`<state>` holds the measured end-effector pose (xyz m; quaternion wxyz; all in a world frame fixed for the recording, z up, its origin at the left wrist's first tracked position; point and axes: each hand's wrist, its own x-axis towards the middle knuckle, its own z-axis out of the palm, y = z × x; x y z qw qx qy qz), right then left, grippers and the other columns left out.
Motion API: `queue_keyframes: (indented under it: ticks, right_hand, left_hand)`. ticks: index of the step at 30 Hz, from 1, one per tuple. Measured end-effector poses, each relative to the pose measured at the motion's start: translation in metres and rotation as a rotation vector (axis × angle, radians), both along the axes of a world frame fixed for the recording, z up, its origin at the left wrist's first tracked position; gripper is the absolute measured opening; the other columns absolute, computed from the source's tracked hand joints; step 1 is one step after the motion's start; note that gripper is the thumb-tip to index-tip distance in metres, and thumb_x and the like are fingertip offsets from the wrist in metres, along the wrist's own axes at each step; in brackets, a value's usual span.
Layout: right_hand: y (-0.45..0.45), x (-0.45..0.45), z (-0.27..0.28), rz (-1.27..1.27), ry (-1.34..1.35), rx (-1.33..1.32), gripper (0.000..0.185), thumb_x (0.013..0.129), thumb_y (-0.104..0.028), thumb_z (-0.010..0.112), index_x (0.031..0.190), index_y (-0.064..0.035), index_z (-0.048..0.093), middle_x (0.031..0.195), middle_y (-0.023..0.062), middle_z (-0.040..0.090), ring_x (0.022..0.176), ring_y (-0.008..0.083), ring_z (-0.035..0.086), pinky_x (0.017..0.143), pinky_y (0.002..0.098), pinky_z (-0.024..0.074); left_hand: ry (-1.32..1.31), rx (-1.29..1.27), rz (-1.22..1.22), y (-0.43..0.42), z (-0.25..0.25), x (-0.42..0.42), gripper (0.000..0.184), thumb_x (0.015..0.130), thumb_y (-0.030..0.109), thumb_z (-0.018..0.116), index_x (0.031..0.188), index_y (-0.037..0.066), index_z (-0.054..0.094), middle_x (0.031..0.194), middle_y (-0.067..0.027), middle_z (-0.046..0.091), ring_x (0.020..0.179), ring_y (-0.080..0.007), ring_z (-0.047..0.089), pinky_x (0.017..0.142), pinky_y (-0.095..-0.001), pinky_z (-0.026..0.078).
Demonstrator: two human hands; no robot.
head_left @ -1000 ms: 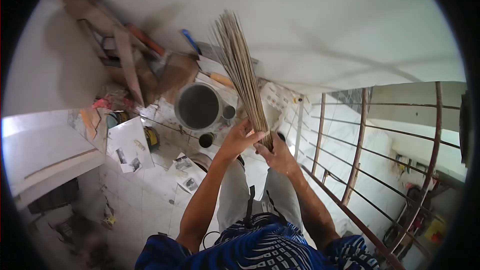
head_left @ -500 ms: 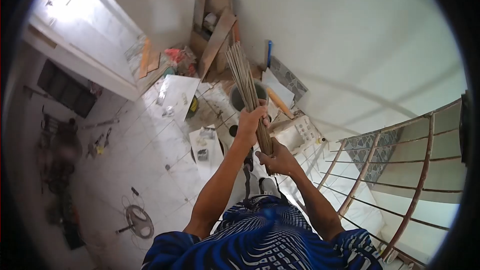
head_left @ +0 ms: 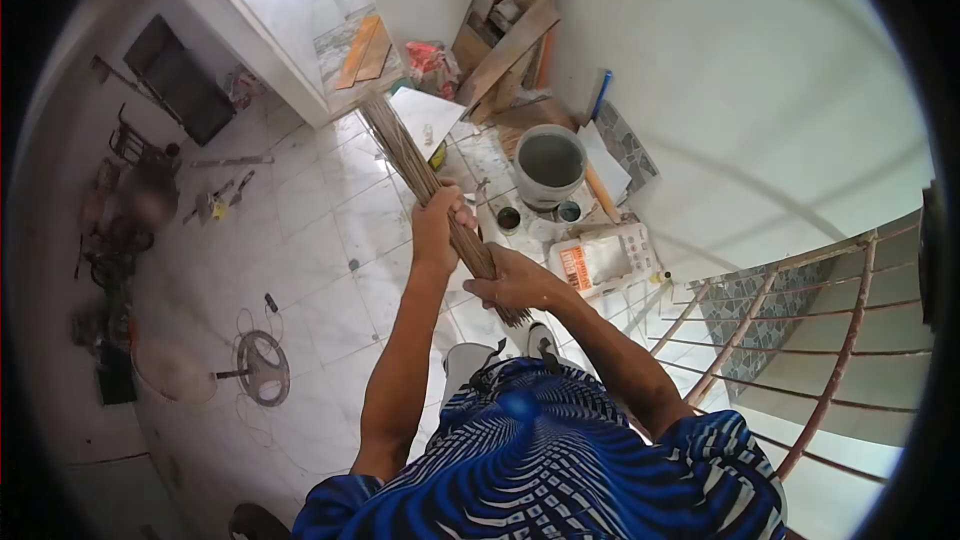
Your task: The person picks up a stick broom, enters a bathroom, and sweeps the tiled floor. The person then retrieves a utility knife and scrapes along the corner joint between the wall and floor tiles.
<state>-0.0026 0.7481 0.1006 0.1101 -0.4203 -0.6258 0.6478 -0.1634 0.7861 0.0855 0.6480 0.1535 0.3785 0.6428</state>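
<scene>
A stick broom (head_left: 405, 152), a long bundle of thin brown sticks, slants across the head view in front of my body. Its spread tips point up and left, over the white tiled floor. Around its middle, my left hand (head_left: 437, 228) is closed. My right hand (head_left: 518, 280) grips it lower down, near the blunt end closest to me. Beyond the broom stands a grey bucket (head_left: 550, 168) with grey contents. Two small dark-filled cups, one of them a round cup (head_left: 508, 219), stand beside the bucket.
A white bag with orange print (head_left: 603, 258) lies right of my hands. Rusty metal railing (head_left: 845, 340) curves along the right. Boards (head_left: 510, 45) lean in the back corner near a red plastic bag (head_left: 432, 65). A fan (head_left: 262, 368) and tools (head_left: 220, 202) are at left.
The broom's tips have swung left and the hands have shifted left with it. The view has turned, so the bucket and white bag show more fully. Both hands keep their grip.
</scene>
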Motion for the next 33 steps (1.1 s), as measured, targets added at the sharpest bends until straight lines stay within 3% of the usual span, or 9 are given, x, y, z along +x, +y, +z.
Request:
queue_keyframes:
  ticks: [6, 9, 12, 15, 16, 18, 20, 26, 33]
  right_hand:
    - [-0.042, -0.088, 0.001, 0.115, 0.050, -0.042, 0.045, 0.084, -0.037, 0.073, 0.100, 0.0015, 0.057, 0.078, 0.0092, 0.066, 0.070, 0.0150, 0.064, 0.063, 0.0301, 0.0503]
    - [-0.064, -0.138, 0.013, 0.101, 0.191, -0.142, 0.049, 0.091, -0.042, 0.065, 0.107, 0.0037, 0.058, 0.084, 0.0109, 0.067, 0.073, 0.0174, 0.064, 0.070, 0.0304, 0.0527]
    - [-0.081, -0.178, -0.009, -0.177, 0.588, -0.417, 0.066, 0.094, -0.054, 0.054, 0.120, 0.0063, 0.054, 0.100, 0.0173, 0.065, 0.087, 0.0243, 0.065, 0.081, 0.0374, 0.0539]
    - [-0.090, -0.194, -0.053, -0.621, 0.835, -0.948, 0.081, 0.095, -0.064, 0.042, 0.132, 0.0074, 0.046, 0.117, 0.0213, 0.058, 0.103, 0.0306, 0.061, 0.090, 0.0449, 0.0515]
    - [-0.093, -0.200, -0.064, -0.673, 0.826, -1.013, 0.081, 0.096, -0.063, 0.037, 0.134, 0.0080, 0.042, 0.121, 0.0223, 0.054, 0.111, 0.0352, 0.057, 0.093, 0.0500, 0.0494]
    - [-0.087, -0.215, -0.106, -0.589, 1.228, -1.505, 0.079, 0.096, -0.062, 0.036, 0.132, 0.0082, 0.043, 0.118, 0.0228, 0.055, 0.109, 0.0363, 0.057, 0.093, 0.0506, 0.0493]
    - [-0.095, -0.243, -0.052, -0.616, 0.931, -0.993, 0.076, 0.097, -0.059, 0.035, 0.131, 0.0086, 0.045, 0.116, 0.0240, 0.055, 0.106, 0.0366, 0.058, 0.094, 0.0500, 0.0490]
    - [-0.084, -0.257, -0.049, -0.740, 0.847, -1.009, 0.070, 0.098, -0.055, 0.032, 0.125, 0.0080, 0.047, 0.107, 0.0213, 0.059, 0.098, 0.0320, 0.060, 0.092, 0.0458, 0.0504]
    - [-0.077, -0.287, -0.037, -0.680, 0.901, -1.072, 0.061, 0.099, -0.051, 0.033, 0.116, 0.0038, 0.053, 0.095, 0.0130, 0.060, 0.093, 0.0304, 0.059, 0.090, 0.0449, 0.0503]
  left_hand:
    - [0.003, 0.033, 0.178, -0.046, 0.015, -0.123, 0.019, 0.088, 0.014, 0.062, 0.104, 0.008, 0.053, 0.069, 0.0042, 0.044, 0.055, -0.0078, 0.044, 0.053, -0.0267, 0.041]
    - [-0.012, 0.059, 0.209, -0.071, 0.026, -0.172, 0.016, 0.087, 0.012, 0.061, 0.100, 0.006, 0.054, 0.071, 0.0021, 0.045, 0.056, -0.0092, 0.044, 0.054, -0.0286, 0.042]
    - [-0.006, 0.081, 0.316, -0.091, 0.033, -0.223, 0.016, 0.087, 0.011, 0.061, 0.101, 0.006, 0.054, 0.071, 0.0015, 0.045, 0.057, -0.0092, 0.044, 0.054, -0.0286, 0.042]
    - [0.014, 0.107, 0.401, -0.109, 0.044, -0.250, 0.016, 0.087, 0.009, 0.061, 0.102, 0.006, 0.054, 0.070, 0.0013, 0.046, 0.056, -0.0094, 0.045, 0.054, -0.0283, 0.042]
    - [0.036, 0.119, 0.421, -0.115, 0.049, -0.252, 0.016, 0.087, 0.009, 0.061, 0.102, 0.007, 0.055, 0.070, 0.0021, 0.046, 0.056, -0.0090, 0.045, 0.054, -0.0275, 0.041]
    - [0.083, 0.131, 0.440, -0.123, 0.050, -0.248, 0.015, 0.088, 0.009, 0.062, 0.101, 0.007, 0.055, 0.069, 0.0025, 0.046, 0.056, -0.0089, 0.045, 0.054, -0.0271, 0.041]
    - [0.142, 0.121, 0.442, -0.131, 0.051, -0.234, 0.016, 0.088, 0.009, 0.063, 0.101, 0.007, 0.055, 0.069, 0.0018, 0.046, 0.055, -0.0094, 0.045, 0.054, -0.0280, 0.041]
    - [0.166, 0.193, 0.600, -0.150, 0.090, -0.253, 0.014, 0.088, 0.004, 0.061, 0.100, 0.004, 0.053, 0.068, -0.0019, 0.048, 0.051, -0.0111, 0.046, 0.051, -0.0289, 0.042]
    - [0.107, 0.228, 0.714, -0.159, 0.084, -0.261, 0.016, 0.089, 0.006, 0.061, 0.102, 0.004, 0.052, 0.068, -0.0009, 0.048, 0.053, -0.0114, 0.047, 0.053, -0.0289, 0.043]
